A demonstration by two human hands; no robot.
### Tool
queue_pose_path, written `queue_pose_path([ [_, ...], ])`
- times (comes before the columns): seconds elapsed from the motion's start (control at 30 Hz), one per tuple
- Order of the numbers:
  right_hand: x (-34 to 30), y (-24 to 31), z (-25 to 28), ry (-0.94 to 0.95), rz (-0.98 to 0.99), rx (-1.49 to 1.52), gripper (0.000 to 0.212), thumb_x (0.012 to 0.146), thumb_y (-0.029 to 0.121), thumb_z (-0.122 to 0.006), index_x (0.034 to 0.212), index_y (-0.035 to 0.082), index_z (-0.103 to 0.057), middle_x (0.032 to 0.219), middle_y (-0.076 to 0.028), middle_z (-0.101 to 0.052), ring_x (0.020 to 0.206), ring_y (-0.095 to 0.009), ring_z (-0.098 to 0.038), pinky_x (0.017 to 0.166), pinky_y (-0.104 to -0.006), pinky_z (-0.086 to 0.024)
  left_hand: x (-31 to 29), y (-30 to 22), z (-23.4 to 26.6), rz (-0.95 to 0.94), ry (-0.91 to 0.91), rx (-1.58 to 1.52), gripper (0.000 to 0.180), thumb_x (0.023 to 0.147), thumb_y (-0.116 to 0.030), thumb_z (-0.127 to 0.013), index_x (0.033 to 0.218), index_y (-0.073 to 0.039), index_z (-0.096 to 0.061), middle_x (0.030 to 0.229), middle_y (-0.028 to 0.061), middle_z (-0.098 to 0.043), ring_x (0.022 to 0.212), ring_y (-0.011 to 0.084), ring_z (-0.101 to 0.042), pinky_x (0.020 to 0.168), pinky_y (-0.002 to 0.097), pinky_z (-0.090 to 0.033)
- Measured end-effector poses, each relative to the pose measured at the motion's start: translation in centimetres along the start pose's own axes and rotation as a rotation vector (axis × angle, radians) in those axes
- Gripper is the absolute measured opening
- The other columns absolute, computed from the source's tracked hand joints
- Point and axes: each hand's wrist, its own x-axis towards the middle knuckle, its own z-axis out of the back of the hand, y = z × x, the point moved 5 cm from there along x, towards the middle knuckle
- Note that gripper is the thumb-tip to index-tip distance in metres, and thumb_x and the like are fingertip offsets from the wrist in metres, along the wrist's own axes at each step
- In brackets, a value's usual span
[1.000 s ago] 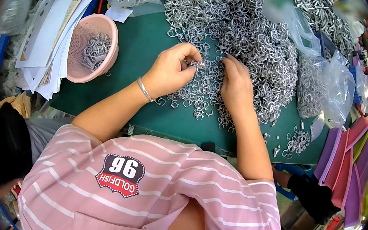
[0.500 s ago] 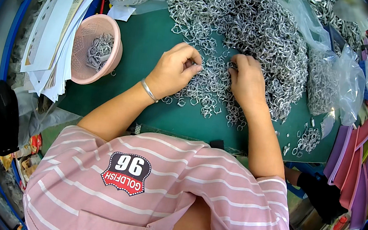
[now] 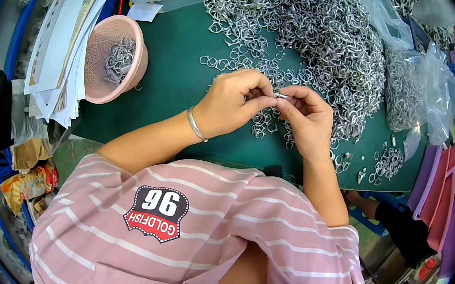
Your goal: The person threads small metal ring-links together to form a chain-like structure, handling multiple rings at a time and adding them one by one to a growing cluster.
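My left hand (image 3: 233,102) and my right hand (image 3: 308,122) meet fingertip to fingertip above the table. Both are closed in a pinch on a small silver metal piece (image 3: 281,96); its exact shape is mostly covered by the fingers. Beneath and around them lie scattered open silver metal rings (image 3: 263,125). Just beyond rises a large heap of the same rings (image 3: 331,38), spreading to the far edge of the view. A metal bangle circles my left wrist.
A pink plastic basket (image 3: 141,63) with some metal parts stands left, beside stacked papers (image 3: 61,36). Right of the heap are plastic bags of rings (image 3: 399,98) and a small ring cluster (image 3: 388,165) on the green table (image 3: 170,78). Coloured strips (image 3: 441,196) hang at the right.
Both hands have come together from apart, the left moving right and the right drawing nearer to me. They now pinch one small metal piece between them.
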Motion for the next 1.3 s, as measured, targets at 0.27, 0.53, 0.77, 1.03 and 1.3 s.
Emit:
queue_pose_path([
  [0.27, -1.1, 1.0, 0.7, -0.116, 0.3, -0.447, 0.013, 0.081, 0.001, -0.063, 0.094, 0.001, -0.065, 0.086, -0.009, -0.063, 0.074, -0.018, -0.061, 0.064, -0.027, -0.049, -0.2, 0.9, 1.8, 0.025, -0.201, -0.039, 0.017, 0.081, 0.002, -0.063, 0.097, 0.002, -0.06, 0.086, 0.0022, -0.06, 0.075, 0.0064, -0.057, 0.066, 0.0197, -0.048],
  [0.53, -2.3, 0.4, -2.8, 0.077, 0.504, -0.947, 0.02, 0.068, 0.008, -0.072, 0.085, 0.005, -0.061, 0.081, -0.008, -0.058, 0.076, -0.028, -0.056, 0.068, -0.0371, -0.046, -1.5, 1.8, 3.6, 0.124, -0.207, -0.142, 0.011, 0.08, 0.007, -0.06, 0.087, 0.0, -0.054, 0.083, 0.0021, -0.058, 0.074, 0.0061, -0.056, 0.067, 0.0191, -0.047],
  [0.77, -2.2, 1.6, -1.7, -0.005, 0.432, -0.687, 0.02, 0.071, -0.003, -0.067, 0.088, 0.003, -0.059, 0.081, -0.009, -0.058, 0.071, -0.023, -0.06, 0.063, -0.0311, -0.049, -3.0, 0.0, 1.9, 0.04, -0.008, 0.045, 0.011, 0.077, 0.008, -0.063, 0.082, 0.001, -0.056, 0.084, 0.0065, -0.06, 0.074, 0.0105, -0.06, 0.065, 0.022, -0.05],
  [1.03, -2.2, 0.3, -0.8, -0.066, 0.318, -0.179, 0.029, 0.073, -0.009, -0.066, 0.099, 0.001, -0.057, 0.087, -0.007, -0.058, 0.077, -0.014, -0.06, 0.067, -0.0244, -0.05, -2.7, -0.6, -0.1, -0.109, -0.033, 0.071, 0.015, 0.07, 0.01, -0.064, 0.08, -0.001, -0.059, 0.084, 0.008, -0.061, 0.075, 0.0136, -0.061, 0.062, 0.0235, -0.051],
  [1.3, -2.2, 1.5, -0.9, 0.064, 0.481, -0.451, 0.027, 0.078, -0.002, -0.065, 0.103, 0.0, -0.057, 0.101, -0.012, -0.059, 0.088, -0.021, -0.06, 0.078, -0.0271, -0.049, -2.9, -0.1, 0.5, 0.012, -0.106, 0.013, 0.014, 0.073, 0.009, -0.06, 0.083, -0.001, -0.061, 0.088, 0.0084, -0.061, 0.075, 0.0135, -0.06, 0.065, 0.025, -0.051],
])
